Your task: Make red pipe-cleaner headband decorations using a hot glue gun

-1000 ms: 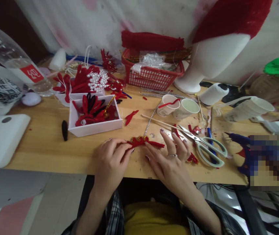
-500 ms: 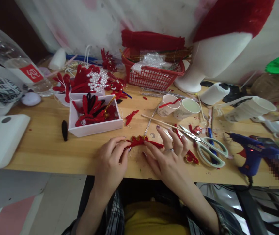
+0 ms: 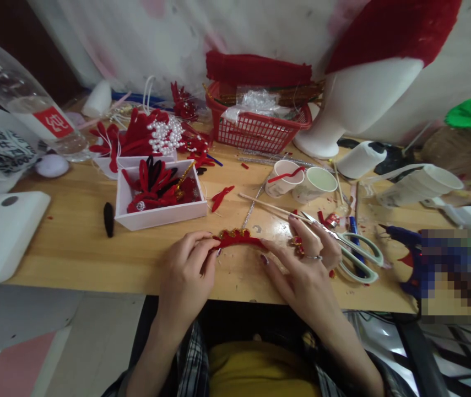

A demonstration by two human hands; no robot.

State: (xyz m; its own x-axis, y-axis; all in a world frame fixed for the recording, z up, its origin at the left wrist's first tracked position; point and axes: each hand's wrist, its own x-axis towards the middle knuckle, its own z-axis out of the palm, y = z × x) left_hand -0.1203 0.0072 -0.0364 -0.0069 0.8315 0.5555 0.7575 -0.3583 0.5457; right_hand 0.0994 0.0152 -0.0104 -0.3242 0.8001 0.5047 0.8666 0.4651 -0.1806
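Note:
A curved red fuzzy strip with wavy gold trim (image 3: pixel 235 238) lies across the front of the table between my hands. My left hand (image 3: pixel 189 264) is closed, thumb and fingers pinching the strip's left end. My right hand (image 3: pixel 305 270) has its index finger and thumb at the strip's right end, while the other fingers, one with a ring, stretch out over the table. Under those fingers lies another red-and-gold piece (image 3: pixel 297 245), partly covered. Scissors with pale green handles (image 3: pixel 359 259) rest just right of my right hand, their blades partly behind its fingers.
A white box (image 3: pixel 161 215) of red and black fuzzy pieces stands behind my left hand. Two paper cups (image 3: pixel 315 184), a wooden stick (image 3: pixel 268 206) and a red basket (image 3: pixel 255 132) are farther back. At right is a blue glue gun (image 3: pixel 404 237), partly pixelated.
My right hand has slid right along the strip, from beside the gold trim to the strip's right end. My left hand keeps its pinch in the same place.

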